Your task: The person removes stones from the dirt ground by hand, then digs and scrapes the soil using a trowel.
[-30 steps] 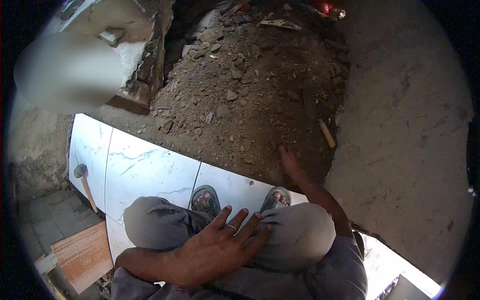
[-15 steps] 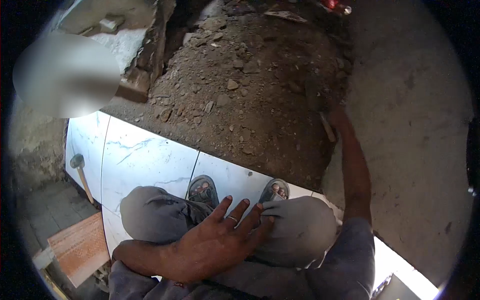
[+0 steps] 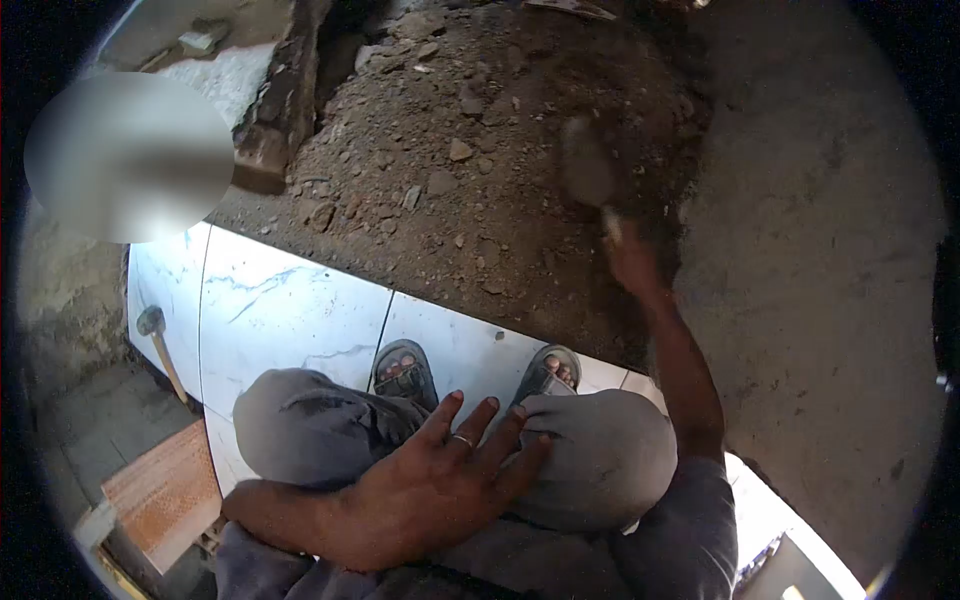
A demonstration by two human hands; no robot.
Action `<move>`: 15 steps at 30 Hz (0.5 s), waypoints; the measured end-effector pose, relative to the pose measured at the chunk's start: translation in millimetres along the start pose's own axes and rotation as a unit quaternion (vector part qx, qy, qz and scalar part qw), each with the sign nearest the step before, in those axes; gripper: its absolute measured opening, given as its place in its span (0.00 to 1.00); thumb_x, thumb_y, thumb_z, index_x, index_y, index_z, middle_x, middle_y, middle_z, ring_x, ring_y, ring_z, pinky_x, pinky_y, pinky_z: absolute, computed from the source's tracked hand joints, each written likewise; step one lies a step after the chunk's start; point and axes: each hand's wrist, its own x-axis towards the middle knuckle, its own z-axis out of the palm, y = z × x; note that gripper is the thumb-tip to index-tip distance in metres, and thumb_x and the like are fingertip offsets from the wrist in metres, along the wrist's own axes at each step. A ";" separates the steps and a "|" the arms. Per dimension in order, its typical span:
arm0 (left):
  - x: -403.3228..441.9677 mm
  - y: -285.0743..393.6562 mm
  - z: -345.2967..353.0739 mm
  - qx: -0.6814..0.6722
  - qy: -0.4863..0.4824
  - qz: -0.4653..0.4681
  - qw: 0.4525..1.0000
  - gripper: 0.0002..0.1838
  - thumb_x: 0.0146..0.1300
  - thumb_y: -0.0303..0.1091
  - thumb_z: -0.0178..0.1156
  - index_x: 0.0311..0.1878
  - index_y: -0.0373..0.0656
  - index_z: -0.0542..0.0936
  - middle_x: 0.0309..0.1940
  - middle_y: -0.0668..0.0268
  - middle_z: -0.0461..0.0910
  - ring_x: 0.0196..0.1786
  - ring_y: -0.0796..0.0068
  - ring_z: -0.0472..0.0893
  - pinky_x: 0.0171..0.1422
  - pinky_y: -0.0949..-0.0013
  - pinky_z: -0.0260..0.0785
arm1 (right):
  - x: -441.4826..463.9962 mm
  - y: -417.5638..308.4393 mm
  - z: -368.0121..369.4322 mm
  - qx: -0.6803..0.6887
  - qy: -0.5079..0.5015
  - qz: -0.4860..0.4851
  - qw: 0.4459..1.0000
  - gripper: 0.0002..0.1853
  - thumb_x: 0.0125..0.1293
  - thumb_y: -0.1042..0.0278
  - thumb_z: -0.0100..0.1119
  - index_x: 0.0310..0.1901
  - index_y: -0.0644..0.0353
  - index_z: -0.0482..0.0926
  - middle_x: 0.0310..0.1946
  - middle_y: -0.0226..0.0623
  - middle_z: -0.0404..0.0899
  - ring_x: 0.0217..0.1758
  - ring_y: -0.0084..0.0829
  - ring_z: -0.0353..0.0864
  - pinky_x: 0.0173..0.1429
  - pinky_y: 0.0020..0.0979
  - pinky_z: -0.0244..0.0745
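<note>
My right hand [image 3: 634, 258] is closed around the wooden handle of a trowel [image 3: 590, 165], whose blade is blurred over the brown dirt [image 3: 470, 215] at the right of centre. My left hand [image 3: 430, 485] rests across my lap with its fingers spread, a ring on one finger, and holds nothing. White marbled tiles [image 3: 290, 310] lie under my sandalled feet and border the dirt. Small stones are scattered in the soil.
A mallet [image 3: 152, 322] lies on the tiles at the left, above an orange-brown tile [image 3: 170, 492]. A grey concrete surface [image 3: 810, 270] runs along the right. Broken masonry [image 3: 265, 145] stands at the upper left, beside a blurred oval.
My right hand reached forward to the trowel handle at the right, took hold of it, and has moved it left over the dirt. My left hand has hardly moved.
</note>
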 end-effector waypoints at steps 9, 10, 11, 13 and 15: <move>2.5 -2.9 -8.1 -0.017 -0.101 -0.040 0.994 0.30 0.64 0.37 0.44 0.70 0.44 0.55 0.64 0.48 0.62 0.65 0.48 0.65 0.70 0.45 0.52 | 25.5 47.9 -19.9 -0.165 -0.138 0.017 0.977 0.31 0.66 0.67 0.45 0.70 0.56 0.48 0.45 0.56 0.75 0.44 0.51 0.79 0.47 0.49 0.73; 2.3 -1.9 -8.9 -0.014 -0.102 -0.036 0.994 0.30 0.64 0.37 0.44 0.70 0.44 0.55 0.64 0.48 0.62 0.65 0.48 0.65 0.70 0.45 0.52 | 38.6 52.9 -28.3 -0.212 -0.156 0.064 0.963 0.32 0.66 0.66 0.46 0.70 0.56 0.47 0.45 0.55 0.76 0.42 0.48 0.79 0.47 0.47 0.74; 3.1 -2.0 -9.9 -0.008 -0.101 -0.041 0.994 0.30 0.64 0.38 0.45 0.70 0.44 0.56 0.65 0.48 0.62 0.65 0.48 0.65 0.70 0.45 0.52 | 58.7 76.9 -18.2 -0.213 -0.147 0.066 0.964 0.32 0.66 0.66 0.46 0.70 0.56 0.47 0.45 0.55 0.76 0.42 0.48 0.79 0.47 0.47 0.74; 2.7 -0.8 -11.2 0.000 -0.100 -0.044 0.994 0.30 0.64 0.38 0.45 0.69 0.45 0.56 0.65 0.48 0.61 0.66 0.49 0.64 0.70 0.45 0.52 | 83.7 137.4 25.0 -0.153 -0.073 0.047 0.984 0.31 0.67 0.61 0.48 0.68 0.59 0.51 0.41 0.50 0.77 0.36 0.39 0.79 0.42 0.44 0.74; -1.7 -0.6 -12.7 -0.017 -0.100 -0.044 0.994 0.30 0.64 0.38 0.44 0.69 0.45 0.57 0.65 0.49 0.61 0.67 0.49 0.63 0.70 0.45 0.52 | 73.4 82.4 7.1 0.010 -0.076 0.144 0.987 0.30 0.67 0.59 0.48 0.67 0.60 0.54 0.41 0.46 0.76 0.36 0.36 0.77 0.42 0.41 0.73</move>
